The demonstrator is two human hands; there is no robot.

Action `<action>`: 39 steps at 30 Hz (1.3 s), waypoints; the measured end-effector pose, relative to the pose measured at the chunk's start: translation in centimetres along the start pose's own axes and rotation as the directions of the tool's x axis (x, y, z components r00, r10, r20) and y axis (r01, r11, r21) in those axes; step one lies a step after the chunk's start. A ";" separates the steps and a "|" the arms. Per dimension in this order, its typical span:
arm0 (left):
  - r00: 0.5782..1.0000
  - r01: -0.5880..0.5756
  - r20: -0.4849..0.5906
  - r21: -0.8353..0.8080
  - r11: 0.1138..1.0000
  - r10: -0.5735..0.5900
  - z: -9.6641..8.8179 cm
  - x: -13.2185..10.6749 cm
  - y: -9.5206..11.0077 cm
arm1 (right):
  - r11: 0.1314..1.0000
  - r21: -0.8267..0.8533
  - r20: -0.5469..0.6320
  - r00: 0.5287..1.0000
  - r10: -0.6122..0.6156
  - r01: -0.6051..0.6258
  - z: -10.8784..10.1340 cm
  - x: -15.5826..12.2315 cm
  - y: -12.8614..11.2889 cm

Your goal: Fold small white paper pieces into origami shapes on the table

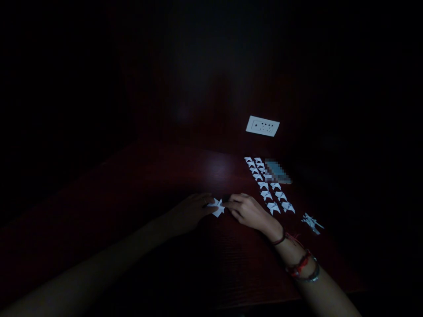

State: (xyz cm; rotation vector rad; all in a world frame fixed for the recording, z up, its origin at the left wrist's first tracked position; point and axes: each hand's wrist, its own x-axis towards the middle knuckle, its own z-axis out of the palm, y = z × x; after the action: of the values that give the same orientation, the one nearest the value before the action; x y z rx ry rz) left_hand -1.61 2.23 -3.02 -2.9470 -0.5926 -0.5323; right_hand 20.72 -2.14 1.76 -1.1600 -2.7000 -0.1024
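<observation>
A small white folded paper [217, 208] with several points lies flat on the dark red table in front of me. My left hand [188, 213] holds its left side, thumb and fingertips at the edge. From the right, my right hand [249, 211] presses its index finger on the paper's right side, the other fingers curled under. Beaded and red string bracelets circle the right wrist. Beyond that hand, similar folded paper pieces [265, 195] run in two slanting rows.
Thin white paper strips [312, 223] lie in a heap at the right. A blurred flat blue-grey object [278, 171] touches the far row of folded pieces. A white wall socket panel [263, 126] is behind the table [172, 176]. The surroundings are very dark.
</observation>
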 end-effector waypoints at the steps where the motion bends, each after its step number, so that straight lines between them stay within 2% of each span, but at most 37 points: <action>1: 1.000 0.001 -0.001 -0.004 1.000 -0.001 0.0 0.0 0.0 | 1.000 0.010 0.003 1.000 -0.007 0.007 0.0 0.0 -0.1; 10: 1.000 0.011 0.011 0.003 1.000 -0.011 0.3 -0.2 -0.3 | 0.996 0.084 0.056 0.998 -0.040 0.035 0.2 0.0 0.2; 17: 1.000 -0.009 -0.014 0.001 1.000 0.009 0.2 -0.2 -0.2 | 0.999 0.045 -0.016 1.000 0.018 -0.017 0.1 -0.3 0.4; 22: 0.998 0.015 -0.059 -0.038 0.999 -0.017 -0.5 0.1 0.4 | 0.997 0.068 0.025 0.999 -0.032 0.030 0.0 0.1 -0.1; 28: 0.999 0.043 -0.020 0.015 0.999 -0.042 -1.0 0.4 0.7 | 0.994 0.091 0.046 0.997 -0.064 0.060 -0.1 -0.1 0.3; 35: 0.999 0.045 -0.017 0.080 0.996 -0.044 -0.8 0.3 0.7 | 0.998 0.059 -0.065 0.997 0.034 -0.030 0.0 -0.4 0.4; 39: 0.998 0.052 -0.026 0.034 0.998 -0.051 -0.9 0.3 0.9 | 0.995 0.099 -0.044 0.999 0.007 -0.003 0.3 -0.1 0.2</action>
State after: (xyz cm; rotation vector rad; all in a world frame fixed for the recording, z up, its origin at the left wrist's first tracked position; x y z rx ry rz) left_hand -1.24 1.34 -2.08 -2.8946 -0.6692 -0.5575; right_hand 20.85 -2.02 1.41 -1.1221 -2.6315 0.0066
